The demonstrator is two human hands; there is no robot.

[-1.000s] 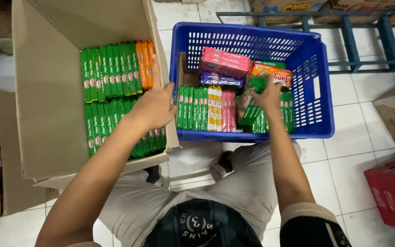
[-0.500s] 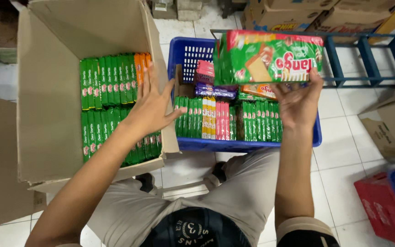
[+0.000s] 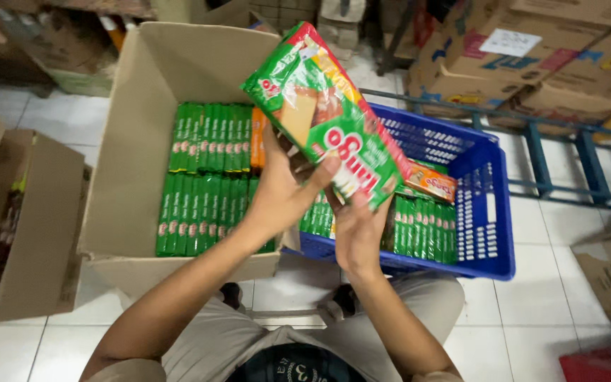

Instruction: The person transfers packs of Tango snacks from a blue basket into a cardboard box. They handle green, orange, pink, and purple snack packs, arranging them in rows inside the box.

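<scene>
Both hands hold a stack of green wafer packs (image 3: 327, 113) raised in front of me, tilted over the gap between box and crate. My left hand (image 3: 288, 187) grips the stack's near left side, thumb on its face. My right hand (image 3: 358, 226) supports it from underneath. Below on the left stands an open cardboard box (image 3: 125, 141) filled with upright green packs (image 3: 203, 180) and a few orange ones (image 3: 258, 138). On the right, a blue plastic crate (image 3: 486, 212) holds more green packs (image 3: 422, 226) and an orange pack (image 3: 429, 182).
I sit on a white tiled floor with my knees under the box and crate. An empty opened carton (image 3: 22, 219) lies at the left. Large cartons (image 3: 532, 49) rest on a blue metal rack (image 3: 567, 163) at the back right. A red crate (image 3: 592, 364) shows at bottom right.
My right hand lifted the green packs out of the blue crate. My left hand left the cardboard box's edge and joined it on the stack, which now tilts toward the box.
</scene>
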